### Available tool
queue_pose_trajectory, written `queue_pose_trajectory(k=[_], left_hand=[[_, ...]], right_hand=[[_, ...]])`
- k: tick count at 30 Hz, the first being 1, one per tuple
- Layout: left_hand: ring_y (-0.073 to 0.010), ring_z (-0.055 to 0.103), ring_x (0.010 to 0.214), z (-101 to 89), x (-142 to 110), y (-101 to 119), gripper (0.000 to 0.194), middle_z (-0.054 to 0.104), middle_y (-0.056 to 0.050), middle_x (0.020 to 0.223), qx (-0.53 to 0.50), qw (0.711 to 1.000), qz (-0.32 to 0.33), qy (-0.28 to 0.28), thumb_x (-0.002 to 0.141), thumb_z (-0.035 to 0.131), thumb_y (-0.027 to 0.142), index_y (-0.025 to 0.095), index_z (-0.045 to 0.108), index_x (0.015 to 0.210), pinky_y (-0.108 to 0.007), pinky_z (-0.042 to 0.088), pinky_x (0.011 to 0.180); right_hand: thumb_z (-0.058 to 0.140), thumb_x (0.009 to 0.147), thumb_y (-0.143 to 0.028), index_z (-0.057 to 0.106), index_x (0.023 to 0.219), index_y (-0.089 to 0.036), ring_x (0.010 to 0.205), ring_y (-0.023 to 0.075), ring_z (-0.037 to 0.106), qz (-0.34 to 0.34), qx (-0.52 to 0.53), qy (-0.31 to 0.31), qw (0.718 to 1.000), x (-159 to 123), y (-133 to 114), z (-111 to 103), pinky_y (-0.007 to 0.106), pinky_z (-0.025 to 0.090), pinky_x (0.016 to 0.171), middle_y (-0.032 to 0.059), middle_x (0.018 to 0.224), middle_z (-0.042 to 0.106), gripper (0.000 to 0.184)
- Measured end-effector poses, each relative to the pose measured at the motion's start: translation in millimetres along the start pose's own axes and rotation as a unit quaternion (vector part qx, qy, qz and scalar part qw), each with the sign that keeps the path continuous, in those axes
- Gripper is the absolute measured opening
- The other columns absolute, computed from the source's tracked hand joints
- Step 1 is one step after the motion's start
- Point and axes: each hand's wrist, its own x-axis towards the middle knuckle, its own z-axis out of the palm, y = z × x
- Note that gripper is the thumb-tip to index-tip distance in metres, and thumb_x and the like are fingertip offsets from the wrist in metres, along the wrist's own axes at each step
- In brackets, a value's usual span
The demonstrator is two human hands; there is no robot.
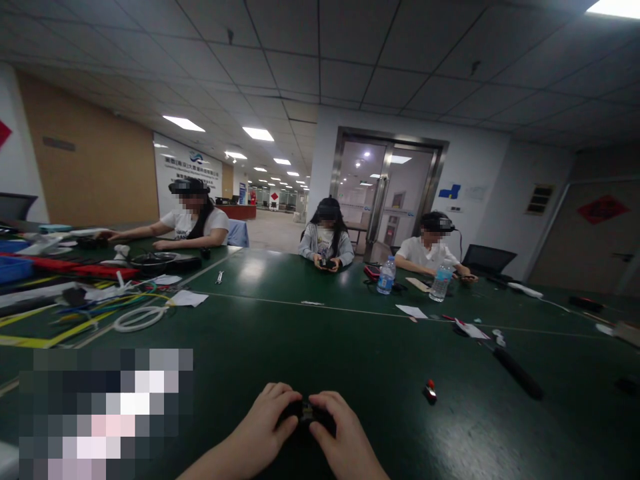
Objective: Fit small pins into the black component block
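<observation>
Low in the head view, my left hand (273,420) and my right hand (337,427) face each other over the dark green table (215,373). Between them they grip a small black object (307,412) with a dull metallic part at its middle. Thumbs and fingers of both hands are closed around its two ends, which they partly cover, so its exact kind does not show. Off to the right of my hands, a small red and silver item (431,392) lies alone on the tabletop.
Across the table sit three people, one handling a dark object (327,265). Two water bottles (387,275) stand at the right. A black rod-like handle (517,373) lies nearer. Coiled white cable (140,319), wires and blue trays (15,269) crowd the left. A wrench (219,277) lies beyond.
</observation>
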Motion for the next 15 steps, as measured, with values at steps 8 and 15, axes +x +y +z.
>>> queue_pose_trajectory(k=[8, 15], left_hand=[[-0.0202, 0.042, 0.105, 4.6, 2.4, -8.1, 0.03, 0.051, -0.004, 0.112, 0.012, 1.0, 0.005, 0.006, 0.081, 0.046, 0.024, 0.023, 0.054, 0.11, -0.032, 0.033, 0.093], [-0.0197, 0.043, 0.103, 4.3, 2.8, -6.2, 0.029, 0.051, -0.004, 0.11, 0.022, 1.0, 0.003, 0.003, 0.081, 0.045, 0.021, 0.022, 0.055, 0.108, -0.032, 0.034, 0.092]], right_hand=[[0.05, 0.073, -0.02, 0.062, 0.099, -0.024, 0.101, 0.0177, 0.053, -0.001, -0.002, -0.011, 1.0, 0.4, -7.3, -3.4, 0.028, 0.038, 0.089, 0.002, 0.106, 0.057, 0.028], [0.049, 0.075, -0.022, 0.062, 0.098, -0.023, 0.101, 0.0179, 0.053, -0.008, -0.016, -0.015, 1.0, 1.4, -2.6, -1.4, 0.027, 0.038, 0.088, 0.0037, 0.107, 0.057, 0.026]])
